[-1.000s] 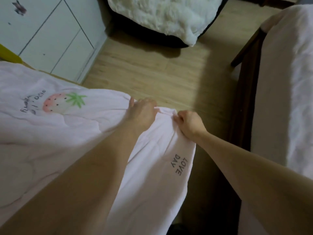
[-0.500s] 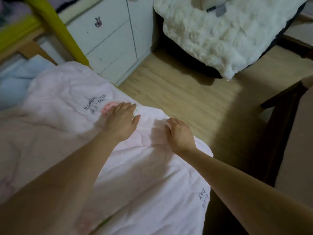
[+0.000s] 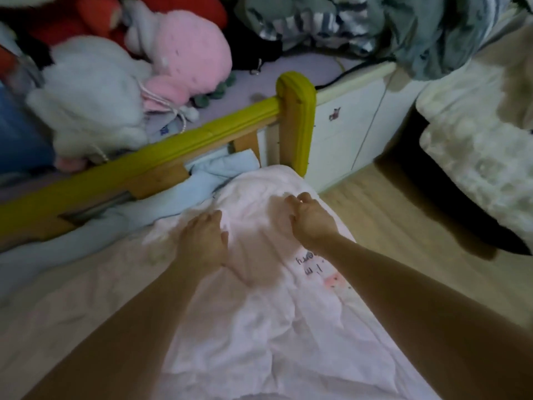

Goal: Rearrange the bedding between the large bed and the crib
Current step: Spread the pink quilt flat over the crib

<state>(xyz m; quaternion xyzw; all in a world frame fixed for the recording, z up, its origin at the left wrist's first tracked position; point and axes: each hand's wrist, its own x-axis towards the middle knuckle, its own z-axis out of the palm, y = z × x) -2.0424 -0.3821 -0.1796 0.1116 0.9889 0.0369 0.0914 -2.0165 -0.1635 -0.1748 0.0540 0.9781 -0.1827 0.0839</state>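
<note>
Both hands, left (image 3: 206,241) flat, right (image 3: 310,219) seemingly pinching, on pink quilt (image 3: 259,327) running lengthwise toward crib rail (image 3: 161,157).

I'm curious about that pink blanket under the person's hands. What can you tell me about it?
The pink quilt is pale, soft-looking padded cloth, creased and rumpled. It lies spread flat, its far corner reaching the yellow-padded rail post, beside light blue bedding. Dark printed lettering and a pinkish motif show near the right forearm. The left hand presses on it; the right hand has curled fingers bunching the cloth.
</note>
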